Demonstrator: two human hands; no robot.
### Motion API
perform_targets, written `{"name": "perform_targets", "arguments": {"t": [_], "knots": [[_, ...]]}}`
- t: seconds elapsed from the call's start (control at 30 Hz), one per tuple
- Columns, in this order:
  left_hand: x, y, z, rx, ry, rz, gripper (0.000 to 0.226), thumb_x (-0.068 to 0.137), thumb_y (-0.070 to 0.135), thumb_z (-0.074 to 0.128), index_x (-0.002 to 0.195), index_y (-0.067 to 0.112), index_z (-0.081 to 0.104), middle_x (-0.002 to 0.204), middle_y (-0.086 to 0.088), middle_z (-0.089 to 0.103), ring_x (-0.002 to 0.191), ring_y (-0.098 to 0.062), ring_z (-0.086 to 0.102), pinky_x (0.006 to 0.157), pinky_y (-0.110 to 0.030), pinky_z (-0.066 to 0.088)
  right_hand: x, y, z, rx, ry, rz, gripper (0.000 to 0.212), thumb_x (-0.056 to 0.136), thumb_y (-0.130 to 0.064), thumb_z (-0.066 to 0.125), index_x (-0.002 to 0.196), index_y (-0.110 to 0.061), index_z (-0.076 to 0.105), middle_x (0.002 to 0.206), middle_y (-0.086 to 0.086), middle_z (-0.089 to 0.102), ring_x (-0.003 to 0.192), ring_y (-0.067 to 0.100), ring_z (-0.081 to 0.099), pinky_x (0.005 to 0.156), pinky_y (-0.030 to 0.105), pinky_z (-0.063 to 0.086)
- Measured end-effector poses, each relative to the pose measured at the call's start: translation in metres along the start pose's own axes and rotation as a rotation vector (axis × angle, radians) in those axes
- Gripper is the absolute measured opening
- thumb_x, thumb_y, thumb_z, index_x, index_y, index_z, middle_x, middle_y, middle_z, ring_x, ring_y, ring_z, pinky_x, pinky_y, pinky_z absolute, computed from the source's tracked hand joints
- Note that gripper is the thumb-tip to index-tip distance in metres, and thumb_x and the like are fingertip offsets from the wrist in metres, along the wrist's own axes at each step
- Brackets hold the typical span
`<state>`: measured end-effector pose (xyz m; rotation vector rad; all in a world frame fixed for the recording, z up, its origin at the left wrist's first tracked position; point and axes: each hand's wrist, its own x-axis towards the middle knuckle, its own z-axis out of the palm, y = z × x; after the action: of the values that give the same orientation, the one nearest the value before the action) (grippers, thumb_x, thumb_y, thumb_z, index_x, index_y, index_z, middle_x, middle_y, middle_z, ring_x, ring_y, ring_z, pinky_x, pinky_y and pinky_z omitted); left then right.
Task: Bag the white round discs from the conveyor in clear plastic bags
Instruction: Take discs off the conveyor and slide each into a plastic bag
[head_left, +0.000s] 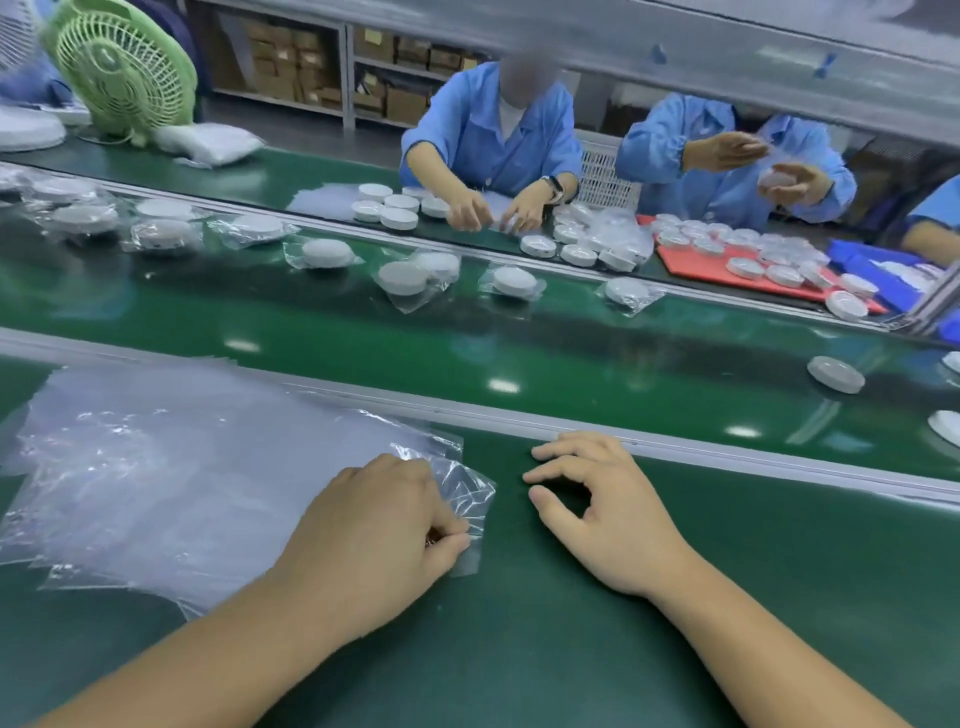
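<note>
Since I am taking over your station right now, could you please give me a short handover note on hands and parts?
Left hand: pinches the corner of a clear bag at the edge of the bag pile.
Right hand: empty, fingers loosely curled, on the green bench.
Discs: one bare disc on the belt at right; bagged discs along its far side.
Done: bag in hand. Left: open it, fetch the bare disc, slip it in.

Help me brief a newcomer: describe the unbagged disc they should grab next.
Find the glossy green conveyor belt between the metal rails and look right. One white disc lies there fully in view. Unlike the discs along the far rail, it has no bag.
</note>
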<state>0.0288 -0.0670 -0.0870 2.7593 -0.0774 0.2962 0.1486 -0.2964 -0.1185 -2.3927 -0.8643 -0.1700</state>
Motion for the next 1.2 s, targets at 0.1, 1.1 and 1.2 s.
{"name": "perform_targets", "arguments": {"t": [0.1, 1.1, 1.2], "knots": [[0.022, 0.005, -0.017, 0.035, -0.139, -0.065, 0.017, 0.081, 0.050, 0.057, 0.082, 0.043, 0.072, 0.074, 0.018, 0.065, 0.071, -0.002, 0.059, 0.058, -0.024, 0.049, 0.001, -0.001, -0.001, 0.025, 0.025, -0.002, 0.032, 0.087, -0.056, 0.053, 0.098, -0.039, 0.077, 0.117, -0.032, 0.063, 0.128, -0.007, 0.041, 0.112, 0.025, 0.034], [-0.003, -0.004, 0.025, 0.439, -0.214, -0.271, 0.078, 0.079, 0.077, -0.020, 0.150, 0.046, -0.020, 0.164, -0.011, -0.023, 0.146, -0.041, -0.028, 0.111, -0.068, -0.014, -0.001, 0.009, -0.001, 0.053, 0.045, 0.030, 0.017, 0.093, -0.049, 0.061, 0.090, -0.040, 0.076, 0.110, -0.037, 0.065, 0.125, -0.008, 0.040, 0.104, 0.018, 0.032], [-0.001, 0.001, 0.016, 0.425, -0.192, -0.132, 0.072, 0.091, 0.071, 0.000, 0.156, 0.044, 0.014, 0.168, -0.007, -0.004, 0.152, -0.035, -0.019, 0.118, -0.064, -0.008, -0.001, 0.009, 0.000, 0.059, 0.044, 0.018, 0.028, 0.089, -0.058, 0.053, 0.090, -0.041, 0.076, 0.108, -0.038, 0.065, 0.123, -0.007, 0.043, 0.104, 0.020, 0.036]]}}
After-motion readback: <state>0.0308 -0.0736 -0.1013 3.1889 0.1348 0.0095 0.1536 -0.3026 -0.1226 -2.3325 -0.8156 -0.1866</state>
